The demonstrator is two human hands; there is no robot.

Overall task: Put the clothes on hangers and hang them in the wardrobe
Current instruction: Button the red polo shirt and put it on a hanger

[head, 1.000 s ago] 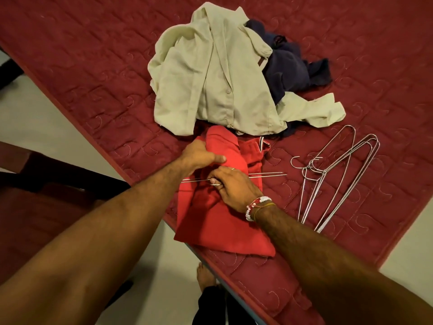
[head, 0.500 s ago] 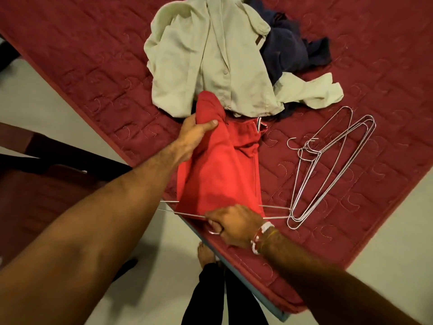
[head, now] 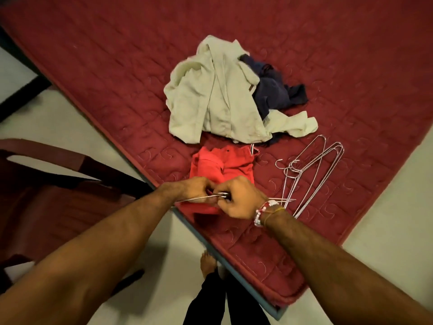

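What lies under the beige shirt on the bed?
From under the beige shirt a navy garment pokes out at the right, on the red quilt. How far it reaches beneath, or whether anything else lies there, is covered.

I can read no text, brand or number anywhere; the small brown tag [head: 251, 87] on the cream shirt [head: 210, 102] is too blurred.

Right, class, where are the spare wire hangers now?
Head view: the spare wire hangers lie on the red quilt, right of the red garment and just beyond the right hand.
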